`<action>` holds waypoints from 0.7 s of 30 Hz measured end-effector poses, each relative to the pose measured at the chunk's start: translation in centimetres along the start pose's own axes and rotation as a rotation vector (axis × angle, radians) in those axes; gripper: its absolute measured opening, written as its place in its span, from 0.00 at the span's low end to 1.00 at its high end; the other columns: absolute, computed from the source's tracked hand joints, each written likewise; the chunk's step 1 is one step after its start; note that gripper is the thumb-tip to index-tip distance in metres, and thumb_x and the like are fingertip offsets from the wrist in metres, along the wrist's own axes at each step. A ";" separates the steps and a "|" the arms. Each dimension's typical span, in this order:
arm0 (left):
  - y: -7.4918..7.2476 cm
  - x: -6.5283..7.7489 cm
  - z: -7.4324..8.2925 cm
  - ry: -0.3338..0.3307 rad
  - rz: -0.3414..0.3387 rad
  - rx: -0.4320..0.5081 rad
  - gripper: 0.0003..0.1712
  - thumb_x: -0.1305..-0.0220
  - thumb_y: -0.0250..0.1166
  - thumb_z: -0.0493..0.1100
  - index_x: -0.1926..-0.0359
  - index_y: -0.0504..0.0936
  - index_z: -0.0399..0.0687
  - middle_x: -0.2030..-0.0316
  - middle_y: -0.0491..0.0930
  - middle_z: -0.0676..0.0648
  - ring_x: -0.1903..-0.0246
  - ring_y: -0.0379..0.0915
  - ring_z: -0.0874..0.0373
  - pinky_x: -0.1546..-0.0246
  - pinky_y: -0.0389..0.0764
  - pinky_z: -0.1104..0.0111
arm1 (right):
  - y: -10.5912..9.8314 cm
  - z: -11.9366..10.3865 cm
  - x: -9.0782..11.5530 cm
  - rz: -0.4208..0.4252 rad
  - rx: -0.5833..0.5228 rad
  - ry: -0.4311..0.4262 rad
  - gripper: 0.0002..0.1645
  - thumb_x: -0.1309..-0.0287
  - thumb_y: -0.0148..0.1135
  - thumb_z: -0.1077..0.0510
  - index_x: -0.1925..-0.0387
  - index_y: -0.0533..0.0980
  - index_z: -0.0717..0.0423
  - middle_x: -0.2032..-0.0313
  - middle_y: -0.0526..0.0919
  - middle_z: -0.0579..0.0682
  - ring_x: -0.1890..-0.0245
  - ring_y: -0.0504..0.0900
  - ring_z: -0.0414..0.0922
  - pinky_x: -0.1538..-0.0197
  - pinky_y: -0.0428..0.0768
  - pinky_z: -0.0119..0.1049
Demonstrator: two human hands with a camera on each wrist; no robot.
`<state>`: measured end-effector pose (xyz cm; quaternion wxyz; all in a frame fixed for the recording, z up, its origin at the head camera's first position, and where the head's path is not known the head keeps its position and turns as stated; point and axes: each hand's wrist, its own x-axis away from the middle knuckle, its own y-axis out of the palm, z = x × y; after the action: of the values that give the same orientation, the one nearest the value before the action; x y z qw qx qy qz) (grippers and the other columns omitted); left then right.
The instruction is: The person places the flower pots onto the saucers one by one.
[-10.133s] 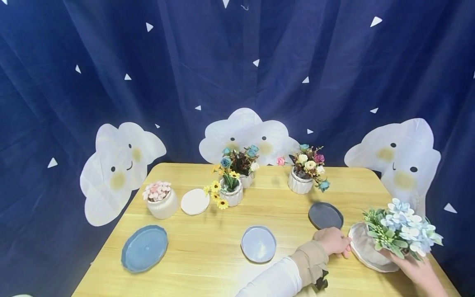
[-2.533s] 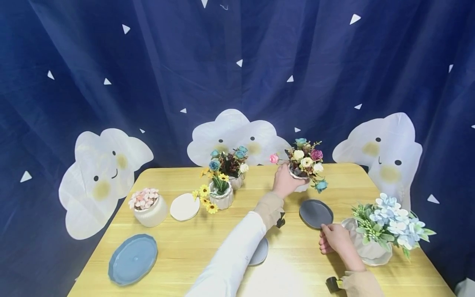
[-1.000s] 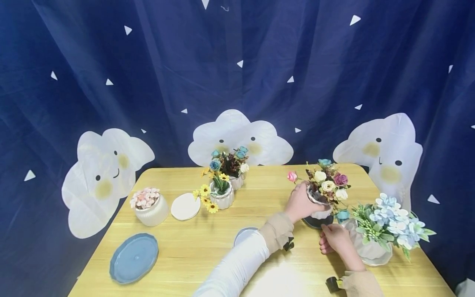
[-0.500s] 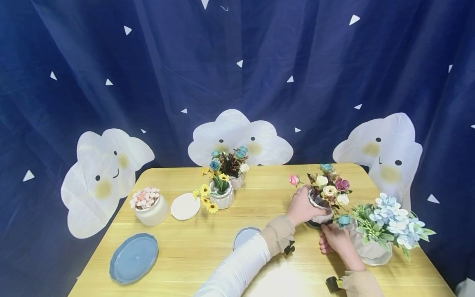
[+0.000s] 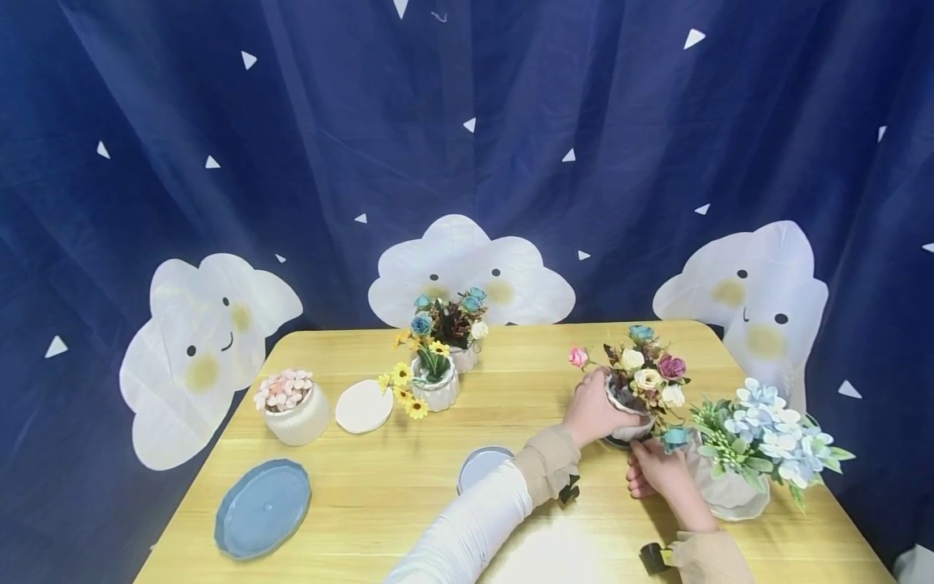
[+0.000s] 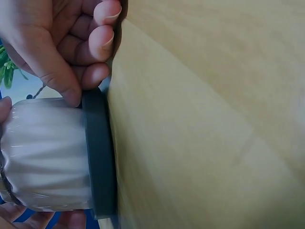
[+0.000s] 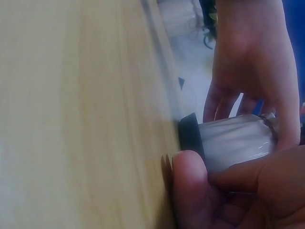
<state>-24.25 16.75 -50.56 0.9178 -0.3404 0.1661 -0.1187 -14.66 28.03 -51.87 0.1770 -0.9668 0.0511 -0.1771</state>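
Observation:
A white ribbed pot of mixed artificial roses [image 5: 648,378] stands on a dark grey saucer [image 5: 619,444] at the right of the table. Reaching across, my left hand [image 5: 598,412] grips this pot around its side. My right hand [image 5: 660,470] pinches the saucer's rim between thumb and fingers. The left wrist view shows the pot's base [image 6: 52,157] against the dark saucer [image 6: 101,162], with fingertips curled at its lower side. From the right wrist view, the left hand [image 7: 250,57] clasps the pot [image 7: 238,143] beyond my right thumb [image 7: 189,179].
Right of my hands, a pot of pale blue hydrangeas [image 5: 788,438] stands on a white saucer [image 5: 740,513]. A lavender saucer [image 5: 477,466] lies partly under my left arm. Farther left are a sunflower pot [image 5: 438,393], blue-rose pot [image 5: 464,357], white saucer [image 5: 363,407], pink-flower pot [image 5: 297,418] and blue plate [image 5: 263,508].
Earlier my right hand held the hydrangea pot at the white saucer. Since then my left hand has carried the rose pot from the back onto the dark saucer. The last half second shows little movement.

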 end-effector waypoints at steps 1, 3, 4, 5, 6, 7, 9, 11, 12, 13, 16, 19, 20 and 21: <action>0.1 0.0 -0.1 0.000 0.001 -0.003 0.53 0.73 0.79 0.67 0.44 0.70 0.52 0.55 0.76 0.53 0.57 0.74 0.59 0.55 0.75 0.74 | 0.0 0.0 0.0 -0.002 0.001 -0.001 0.21 0.30 0.38 0.58 0.76 0.69 0.66 0.86 0.77 0.51 0.88 0.79 0.44 0.78 0.83 0.41; 0.2 0.0 -0.2 -0.003 0.003 -0.007 0.53 0.73 0.79 0.67 0.44 0.70 0.52 0.55 0.76 0.54 0.56 0.74 0.59 0.56 0.76 0.74 | 0.0 0.0 0.0 -0.006 -0.001 -0.003 0.21 0.30 0.38 0.58 0.76 0.69 0.66 0.86 0.77 0.51 0.88 0.79 0.44 0.78 0.83 0.41; 0.3 0.0 -0.2 -0.005 0.003 -0.008 0.53 0.73 0.79 0.67 0.44 0.69 0.52 0.55 0.76 0.54 0.56 0.74 0.59 0.56 0.76 0.74 | 0.0 0.0 0.0 -0.004 -0.005 0.001 0.21 0.30 0.38 0.58 0.76 0.69 0.65 0.86 0.77 0.51 0.88 0.79 0.44 0.78 0.83 0.41; 0.4 0.0 -0.3 -0.006 0.001 -0.010 0.54 0.73 0.79 0.67 0.43 0.69 0.52 0.55 0.76 0.54 0.57 0.74 0.59 0.56 0.76 0.74 | 0.0 0.0 0.0 -0.003 -0.007 0.001 0.21 0.30 0.38 0.58 0.76 0.69 0.66 0.86 0.77 0.51 0.88 0.79 0.44 0.78 0.83 0.41; 0.4 0.0 -0.3 -0.006 0.000 -0.015 0.54 0.73 0.79 0.68 0.43 0.69 0.53 0.55 0.76 0.54 0.57 0.74 0.59 0.56 0.75 0.74 | 0.0 0.0 0.0 -0.003 -0.006 -0.001 0.21 0.30 0.38 0.58 0.76 0.68 0.66 0.86 0.77 0.51 0.88 0.79 0.44 0.78 0.83 0.41; 0.4 0.1 -0.3 -0.006 -0.002 -0.018 0.54 0.73 0.79 0.68 0.43 0.69 0.52 0.55 0.76 0.54 0.57 0.74 0.60 0.56 0.75 0.74 | 0.0 0.0 0.0 -0.003 -0.007 -0.002 0.21 0.30 0.38 0.58 0.75 0.68 0.66 0.86 0.77 0.51 0.88 0.79 0.44 0.78 0.83 0.41; 0.4 0.1 -0.3 -0.005 -0.002 -0.014 0.54 0.73 0.79 0.68 0.44 0.69 0.52 0.56 0.76 0.54 0.57 0.74 0.60 0.56 0.75 0.74 | 0.0 0.0 0.0 -0.002 -0.010 -0.003 0.21 0.30 0.38 0.58 0.75 0.68 0.66 0.86 0.77 0.52 0.88 0.79 0.44 0.78 0.83 0.42; 0.3 0.2 -0.3 -0.003 -0.001 -0.015 0.53 0.73 0.79 0.67 0.44 0.69 0.52 0.56 0.76 0.53 0.58 0.74 0.60 0.57 0.75 0.74 | 0.0 0.1 0.0 0.001 -0.010 -0.002 0.21 0.30 0.38 0.58 0.75 0.68 0.66 0.86 0.77 0.51 0.88 0.79 0.44 0.78 0.83 0.41; 0.3 0.2 -0.2 -0.002 0.000 -0.014 0.53 0.73 0.79 0.67 0.44 0.69 0.52 0.56 0.76 0.53 0.58 0.74 0.60 0.57 0.75 0.74 | 0.0 0.0 0.0 -0.002 -0.011 -0.004 0.21 0.29 0.38 0.57 0.75 0.68 0.66 0.86 0.77 0.51 0.88 0.79 0.44 0.78 0.83 0.41; 0.3 0.3 -0.2 -0.001 0.001 -0.012 0.53 0.73 0.79 0.67 0.44 0.69 0.52 0.56 0.76 0.53 0.58 0.74 0.60 0.57 0.75 0.74 | 0.0 0.1 0.0 -0.005 -0.010 -0.005 0.21 0.29 0.38 0.57 0.75 0.68 0.66 0.86 0.77 0.51 0.88 0.79 0.44 0.78 0.83 0.41; 0.3 0.4 -0.2 0.001 -0.001 -0.013 0.53 0.72 0.79 0.66 0.44 0.69 0.52 0.56 0.76 0.53 0.58 0.74 0.59 0.57 0.76 0.74 | 0.0 0.1 -0.1 -0.012 -0.014 0.003 0.22 0.29 0.38 0.57 0.75 0.68 0.66 0.86 0.77 0.51 0.87 0.78 0.43 0.78 0.83 0.41; 0.3 0.4 -0.2 -0.001 -0.006 -0.018 0.53 0.71 0.79 0.66 0.42 0.68 0.52 0.55 0.76 0.52 0.57 0.74 0.59 0.56 0.76 0.74 | -0.1 0.0 -0.1 -0.027 -0.021 0.003 0.22 0.29 0.37 0.57 0.75 0.68 0.66 0.86 0.77 0.51 0.87 0.78 0.43 0.78 0.83 0.41; 0.3 0.4 -0.2 -0.003 -0.009 -0.019 0.53 0.71 0.79 0.66 0.42 0.68 0.52 0.55 0.76 0.52 0.57 0.74 0.59 0.56 0.76 0.74 | -0.1 0.0 -0.1 -0.028 -0.026 0.005 0.22 0.29 0.37 0.57 0.75 0.68 0.66 0.86 0.77 0.51 0.87 0.78 0.43 0.78 0.82 0.41; 0.4 0.4 -0.2 -0.006 -0.012 -0.027 0.54 0.71 0.79 0.66 0.42 0.68 0.52 0.55 0.76 0.52 0.57 0.74 0.59 0.56 0.76 0.74 | -0.1 0.0 -0.1 -0.026 -0.030 0.009 0.22 0.28 0.38 0.57 0.75 0.68 0.66 0.86 0.77 0.51 0.88 0.78 0.43 0.79 0.82 0.41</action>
<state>-23.97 16.77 -51.03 0.9128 -0.3544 0.1628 -0.1210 -14.72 28.11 -51.87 0.1600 -0.9691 0.0420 -0.1828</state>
